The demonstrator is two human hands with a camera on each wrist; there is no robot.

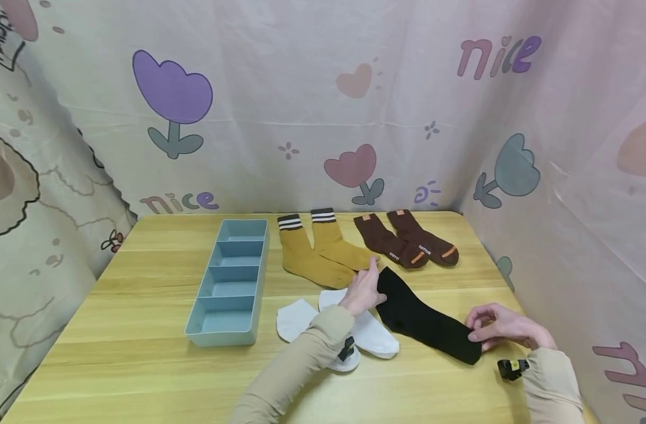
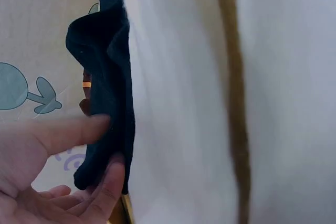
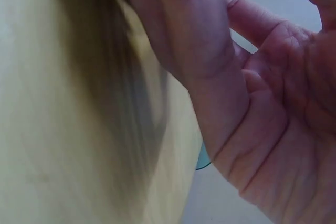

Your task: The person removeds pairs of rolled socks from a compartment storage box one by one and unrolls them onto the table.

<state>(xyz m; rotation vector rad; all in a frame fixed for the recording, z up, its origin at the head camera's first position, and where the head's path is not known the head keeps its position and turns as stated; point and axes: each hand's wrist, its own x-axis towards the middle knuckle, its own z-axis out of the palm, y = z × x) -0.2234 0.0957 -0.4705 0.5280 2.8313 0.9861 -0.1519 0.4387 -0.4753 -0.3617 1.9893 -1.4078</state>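
A black sock (image 1: 423, 315) lies slantwise on the table between the two hands. My left hand (image 1: 363, 291) is at its upper left end. Its thumb (image 2: 86, 132) and fingers (image 2: 110, 184) touch the black cloth with a gap between them in the left wrist view. At the lower right end, my right hand (image 1: 505, 327) pinches the sock between thumb and fingertips. In the right wrist view the palm of the right hand (image 3: 252, 98) fills much of the frame, and the pinched cloth is hidden. White socks (image 1: 375, 335) lie partly beneath the left forearm.
A blue-grey tray (image 1: 257, 312) with several compartments stands left of the socks. Mustard socks (image 1: 307, 259) with striped cuffs lie beyond the left hand. Brown socks (image 1: 402, 241) are at the back right. Patterned cloth (image 1: 280, 118) hangs behind and beside the wooden table (image 1: 142, 294).
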